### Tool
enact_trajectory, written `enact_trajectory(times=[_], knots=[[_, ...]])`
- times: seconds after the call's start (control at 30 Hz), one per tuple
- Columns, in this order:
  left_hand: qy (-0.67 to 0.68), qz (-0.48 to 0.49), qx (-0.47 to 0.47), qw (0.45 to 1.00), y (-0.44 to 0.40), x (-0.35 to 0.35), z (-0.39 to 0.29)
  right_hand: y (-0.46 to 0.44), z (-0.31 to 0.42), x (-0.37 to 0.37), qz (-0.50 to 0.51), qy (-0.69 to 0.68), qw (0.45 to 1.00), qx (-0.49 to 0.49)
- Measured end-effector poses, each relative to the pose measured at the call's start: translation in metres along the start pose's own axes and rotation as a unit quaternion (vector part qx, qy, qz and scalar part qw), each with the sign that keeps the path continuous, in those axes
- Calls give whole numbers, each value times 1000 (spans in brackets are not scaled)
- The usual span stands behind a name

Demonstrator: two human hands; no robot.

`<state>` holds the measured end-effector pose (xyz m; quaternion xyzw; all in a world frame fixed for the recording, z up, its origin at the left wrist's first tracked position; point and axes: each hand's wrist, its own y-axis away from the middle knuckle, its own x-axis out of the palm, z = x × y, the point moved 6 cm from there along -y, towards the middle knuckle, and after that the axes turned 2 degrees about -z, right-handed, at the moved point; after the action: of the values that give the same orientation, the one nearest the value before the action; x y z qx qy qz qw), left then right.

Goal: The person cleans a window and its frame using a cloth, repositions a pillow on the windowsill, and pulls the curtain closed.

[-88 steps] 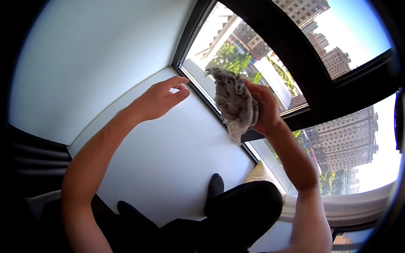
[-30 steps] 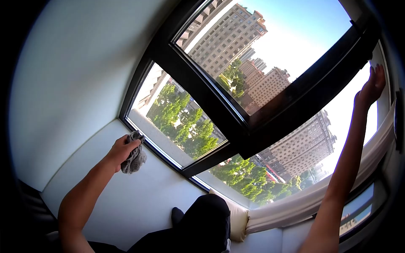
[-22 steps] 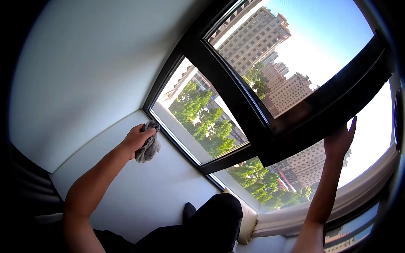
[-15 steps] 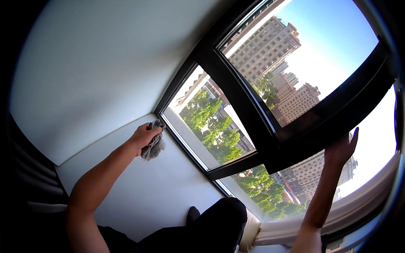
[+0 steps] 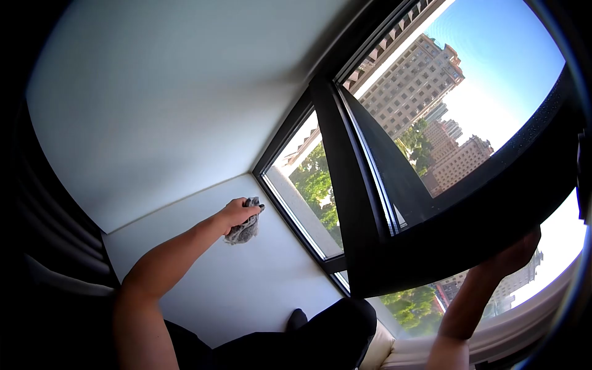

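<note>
A pale ledge (image 5: 216, 277) runs across the lower middle, meeting a plain white wall (image 5: 160, 111) on the left and the window's black frame (image 5: 293, 222) on the right. Dark cloth (image 5: 61, 209) hangs in folds at the far left; white cloth (image 5: 524, 336) lies bunched along the lower right, with a cream cushion (image 5: 379, 351) beside the knee (image 5: 354, 320). A dark-covered foot (image 5: 297, 319) rests on the ledge. Through the glass stand trees (image 5: 316, 185), a tower (image 5: 413, 83) and blue sky (image 5: 499, 37).

The left hand (image 5: 237, 214) is closed around a crumpled grey rag (image 5: 244, 232), held above the ledge near the window's lower corner. The right hand (image 5: 518, 254) is at the lower edge of the black sash (image 5: 450, 246), its fingers partly hidden; I cannot tell whether it grips or only presses. The sash is swung into the room, a gap showing between it and the frame.

Compared with half a second ago, the sash stands farther out and covers more of the lower pane. The right hand's fingers, then partly visible beside the sash, are now bent or hidden. The rag remains in the left hand; in the earliest frame the right hand had it.
</note>
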<state>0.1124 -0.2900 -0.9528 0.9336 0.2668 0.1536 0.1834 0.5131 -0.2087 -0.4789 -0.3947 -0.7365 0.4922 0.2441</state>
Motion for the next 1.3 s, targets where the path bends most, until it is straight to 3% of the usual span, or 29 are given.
enact_trajectory(times=[0.07,0.1,0.27,0.37,0.43,0.47,0.53,0.57,0.63,0.8,1.0,1.1,1.17,1.23,1.3], knots=[[-55,-2,8,998,-7,4,3,10,11,8,-21,28,996,-84],[-90,-16,16,996,-7,4,0,10,15,12,-21,21,996,-81],[-117,-6,34,992,0,2,-6,-11,78,23,-78,-215,959,-170],[-141,-12,8,990,7,-1,-9,-46,132,26,-58,-344,928,-131],[-152,-7,26,988,3,-3,-5,-59,149,31,-39,-348,919,-180],[-25,16,70,997,-55,-14,45,-68,155,31,-15,-463,866,-186],[-37,10,60,997,-45,-14,40,-91,178,42,0,-643,725,-249],[-48,6,53,997,-35,-11,32,-99,187,48,50,-719,657,-221],[-72,-2,40,997,-17,-3,16,-112,164,81,94,-766,610,-180],[-118,-1,17,993,-4,1,6,-92,206,96,20,-743,648,-167],[-120,18,17,992,11,-1,-2,-63,227,108,9,-729,673,-125],[-116,22,13,993,19,4,-4,-23,224,122,128,-729,672,-15],[-110,30,4,993,19,9,-4,23,229,140,276,-763,580,72],[-50,59,7,997,21,17,-4,68,242,145,470,-695,539,64],[-44,63,20,997,24,23,-7,119,258,146,530,-659,533,-24]])
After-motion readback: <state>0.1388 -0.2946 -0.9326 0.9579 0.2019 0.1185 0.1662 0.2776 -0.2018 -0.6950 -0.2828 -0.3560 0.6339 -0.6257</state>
